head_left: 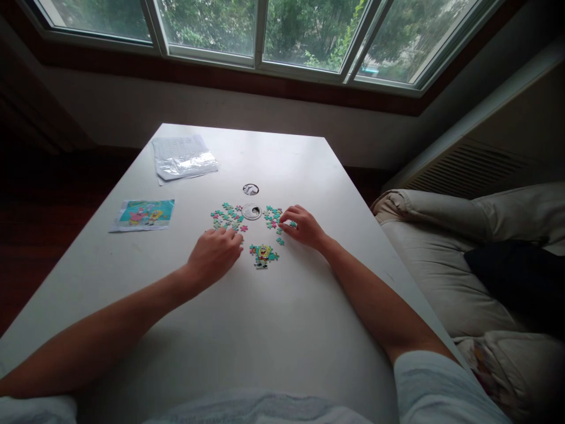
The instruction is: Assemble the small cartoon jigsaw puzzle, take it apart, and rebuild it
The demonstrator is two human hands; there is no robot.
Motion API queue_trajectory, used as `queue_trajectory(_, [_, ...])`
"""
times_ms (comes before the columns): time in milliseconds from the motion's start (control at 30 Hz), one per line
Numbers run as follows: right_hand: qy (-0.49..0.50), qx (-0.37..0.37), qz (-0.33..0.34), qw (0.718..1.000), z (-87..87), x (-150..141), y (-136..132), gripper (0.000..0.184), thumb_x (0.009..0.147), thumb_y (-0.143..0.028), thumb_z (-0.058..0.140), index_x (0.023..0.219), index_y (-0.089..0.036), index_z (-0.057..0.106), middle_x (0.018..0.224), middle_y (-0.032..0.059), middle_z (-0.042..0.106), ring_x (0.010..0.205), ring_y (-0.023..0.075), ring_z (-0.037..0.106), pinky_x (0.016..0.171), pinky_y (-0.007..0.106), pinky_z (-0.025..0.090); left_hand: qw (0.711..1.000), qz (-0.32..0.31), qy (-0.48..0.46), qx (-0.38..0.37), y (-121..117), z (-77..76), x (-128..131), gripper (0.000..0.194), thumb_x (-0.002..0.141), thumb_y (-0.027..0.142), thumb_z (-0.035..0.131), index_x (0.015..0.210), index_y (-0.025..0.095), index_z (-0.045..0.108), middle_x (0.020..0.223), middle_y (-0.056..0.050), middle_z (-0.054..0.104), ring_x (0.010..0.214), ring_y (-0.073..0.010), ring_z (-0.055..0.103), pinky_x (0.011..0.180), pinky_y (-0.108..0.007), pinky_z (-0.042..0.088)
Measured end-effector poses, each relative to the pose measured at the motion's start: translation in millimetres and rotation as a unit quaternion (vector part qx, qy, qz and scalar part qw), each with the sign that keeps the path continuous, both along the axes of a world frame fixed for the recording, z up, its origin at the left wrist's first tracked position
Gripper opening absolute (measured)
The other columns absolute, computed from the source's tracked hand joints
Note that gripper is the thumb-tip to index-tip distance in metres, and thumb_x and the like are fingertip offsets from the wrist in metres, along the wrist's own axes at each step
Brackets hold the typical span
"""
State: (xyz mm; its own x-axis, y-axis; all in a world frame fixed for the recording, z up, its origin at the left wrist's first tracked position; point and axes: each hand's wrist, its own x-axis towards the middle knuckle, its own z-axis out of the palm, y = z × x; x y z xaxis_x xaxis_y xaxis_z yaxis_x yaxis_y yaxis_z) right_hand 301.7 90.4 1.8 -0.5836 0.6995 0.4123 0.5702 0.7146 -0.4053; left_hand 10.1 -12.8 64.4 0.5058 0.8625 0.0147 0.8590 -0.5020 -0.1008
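Note:
A small joined section of jigsaw puzzle (263, 255), with a yellow cartoon figure on it, lies on the white table between my hands. My left hand (216, 253) rests palm down at the near edge of the left group of loose puzzle pieces (227, 215). Its fingers are loosely bent and apart from any grip, though their tips are partly hidden. At the right group of loose pieces (272, 217), the thumb and fingertips of my right hand (302, 227) pinch together on a puzzle piece, mostly covered by the fingers. A teal piece (293, 224) shows within the curve of that hand.
Left on the table (265, 341) lies a printed reference picture (148, 214). Papers in a clear plastic sleeve (183, 158) sit at the far left corner. A round cable-hole cover (251, 212) and a round opening (251, 189) are in the middle. A sofa (432, 265) stands at right.

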Motion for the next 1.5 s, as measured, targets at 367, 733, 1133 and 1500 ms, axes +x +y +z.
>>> queue_trajectory(367, [-0.132, 0.037, 0.004, 0.990, -3.4, 4, 1, 0.028, 0.089, -0.049, 0.070, 0.087, -0.022, 0.063, 0.093, 0.0079, 0.063, 0.091, 0.0239, 0.050, 0.084, 0.037, 0.038, 0.990, 0.089, 0.064, -0.086, 27, 12.3, -39, 0.017, 0.088, 0.032, 0.061, 0.095, 0.018, 0.068, 0.098, -0.012, 0.072, 0.092, -0.0290, 0.068, 0.067, -0.030, 0.043])
queue_trajectory(733, [-0.110, 0.063, -0.027, 0.992, -14.4, 4, 6, 0.025, 0.097, -0.046, 0.059, 0.090, -0.023, 0.066, 0.092, 0.0073, 0.065, 0.089, 0.0226, 0.051, 0.084, 0.036, 0.038, 0.995, 0.070, 0.059, -0.047, 28, -0.7, -36, 0.019, 0.090, 0.027, 0.054, 0.090, 0.016, 0.070, 0.096, -0.013, 0.069, 0.089, -0.0287, 0.067, 0.067, -0.033, 0.043])
queue_trajectory(1133, [-0.106, 0.067, -0.016, 0.992, -11.5, 1, 4, 0.030, 0.100, -0.047, 0.053, 0.089, -0.023, 0.066, 0.091, 0.0076, 0.065, 0.089, 0.0223, 0.051, 0.083, 0.036, 0.037, 0.995, 0.065, 0.067, -0.023, 29, -6.6, -33, 0.020, 0.090, 0.018, 0.048, 0.087, 0.014, 0.068, 0.093, -0.015, 0.069, 0.088, -0.0297, 0.067, 0.068, -0.036, 0.043])
queue_trajectory(1500, [-0.106, 0.053, -0.017, 0.993, -8.0, 0, 1, 0.032, 0.101, -0.048, 0.051, 0.089, -0.023, 0.067, 0.092, 0.0081, 0.066, 0.089, 0.0229, 0.051, 0.083, 0.037, 0.038, 0.997, 0.064, 0.050, -0.017, 29, -6.7, -34, 0.022, 0.092, 0.018, 0.046, 0.091, 0.014, 0.068, 0.096, -0.015, 0.068, 0.089, -0.0281, 0.066, 0.070, -0.036, 0.044])
